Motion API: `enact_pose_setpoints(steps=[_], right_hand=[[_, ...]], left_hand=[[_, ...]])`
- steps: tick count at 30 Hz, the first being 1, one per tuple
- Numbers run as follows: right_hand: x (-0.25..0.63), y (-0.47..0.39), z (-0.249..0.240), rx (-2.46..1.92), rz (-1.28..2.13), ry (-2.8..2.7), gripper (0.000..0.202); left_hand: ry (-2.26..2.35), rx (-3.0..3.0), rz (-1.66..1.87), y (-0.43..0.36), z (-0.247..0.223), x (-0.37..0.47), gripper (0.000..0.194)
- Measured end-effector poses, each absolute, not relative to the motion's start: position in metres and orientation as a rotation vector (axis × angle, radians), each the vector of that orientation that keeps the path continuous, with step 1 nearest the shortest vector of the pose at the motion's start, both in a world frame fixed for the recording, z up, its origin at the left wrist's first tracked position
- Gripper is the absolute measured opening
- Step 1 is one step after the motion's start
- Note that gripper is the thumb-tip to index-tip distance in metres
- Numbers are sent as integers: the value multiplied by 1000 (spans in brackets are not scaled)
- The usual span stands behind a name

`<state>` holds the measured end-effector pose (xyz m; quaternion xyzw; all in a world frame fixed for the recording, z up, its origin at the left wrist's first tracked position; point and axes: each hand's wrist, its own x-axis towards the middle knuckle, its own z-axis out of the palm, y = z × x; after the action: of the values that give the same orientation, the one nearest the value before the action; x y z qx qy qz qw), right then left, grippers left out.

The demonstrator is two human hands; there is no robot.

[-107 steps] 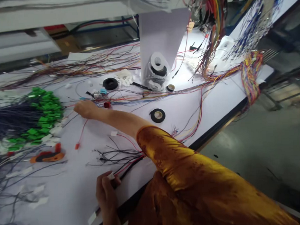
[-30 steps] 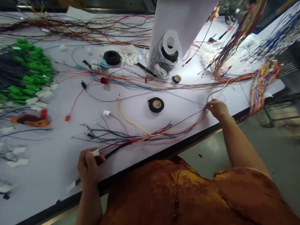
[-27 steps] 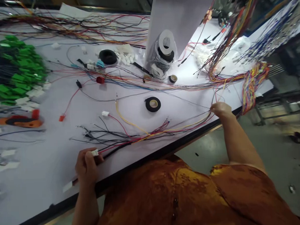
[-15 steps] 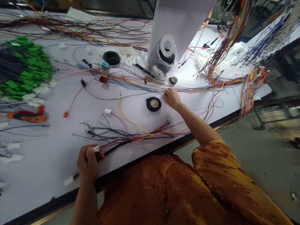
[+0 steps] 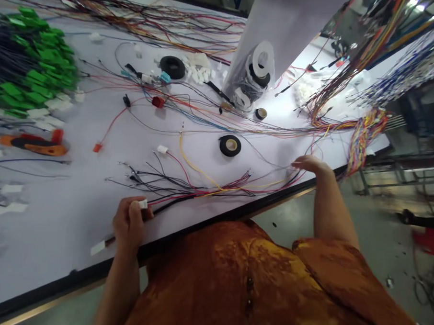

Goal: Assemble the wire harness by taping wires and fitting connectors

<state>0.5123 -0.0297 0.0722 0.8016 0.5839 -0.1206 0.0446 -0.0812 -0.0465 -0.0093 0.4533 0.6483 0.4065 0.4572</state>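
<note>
My left hand (image 5: 129, 221) is closed on a white connector (image 5: 143, 204) at the left end of a wire bundle (image 5: 204, 193), near the table's front edge. Red, black and yellow wires run rightward from it. My right hand (image 5: 305, 164) is over the wires at the bundle's right end, palm down; its fingertips are partly blurred, and whether they pinch a wire I cannot tell. A black tape roll (image 5: 230, 145) lies behind the bundle. A white connector on a red wire (image 5: 162, 149) rests left of the roll.
Green connectors (image 5: 40, 69) are heaped at the back left, above an orange-handled tool (image 5: 34, 144). A grey post (image 5: 268, 26) rises behind plastic-wrapped rolls (image 5: 252, 79). Long wires cross the table (image 5: 61, 222) to a colourful hanging bundle (image 5: 369, 136).
My right hand has moved right and toward the front edge, away from the long wires beside the tape roll. My left hand still holds the connector. The camera view has shifted slightly.
</note>
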Motion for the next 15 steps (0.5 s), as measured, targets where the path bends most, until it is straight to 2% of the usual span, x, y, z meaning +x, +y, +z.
enact_pose_setpoints(steps=[3, 7, 11, 15], right_hand=[[479, -24, 40, 2521, -331, 1770, 17], [402, 15, 15, 2629, -362, 2097, 25], [344, 60, 9, 2606, -317, 2125, 21], [345, 76, 17, 2556, -534, 2060, 18]], left_hand=[[1625, 1135, 1006, -46, -7, -79, 32], [1630, 1122, 1023, -47, -1, -74, 29], [1606, 1091, 1035, -47, 1, -73, 26], [1566, 1102, 1041, -47, -1, -74, 31]])
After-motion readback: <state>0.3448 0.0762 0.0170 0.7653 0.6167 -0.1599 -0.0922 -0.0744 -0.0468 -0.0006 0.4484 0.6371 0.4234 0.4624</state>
